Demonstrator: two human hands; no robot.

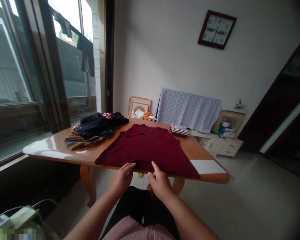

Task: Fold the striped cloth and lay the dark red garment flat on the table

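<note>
A dark red short-sleeved shirt (145, 146) lies spread out on the wooden table (50, 148), its hem along the near edge and its collar toward the wall. My left hand (122, 179) is at the middle of the hem, with outstretched fingers touching the fabric. To its right, my right hand (160, 182) is open, index finger stretched onto the hem and thumb held apart. The other fingers of the right hand are partly hidden. Beyond the shirt's right sleeve sits a folded striped garment (180, 130).
A pile of dark and striped clothes (96, 126) lies on the table's left. Behind the table are a cloth with white dots (187, 108) and a low white cabinet (215, 145). A power strip (22, 216) with cables is at lower left.
</note>
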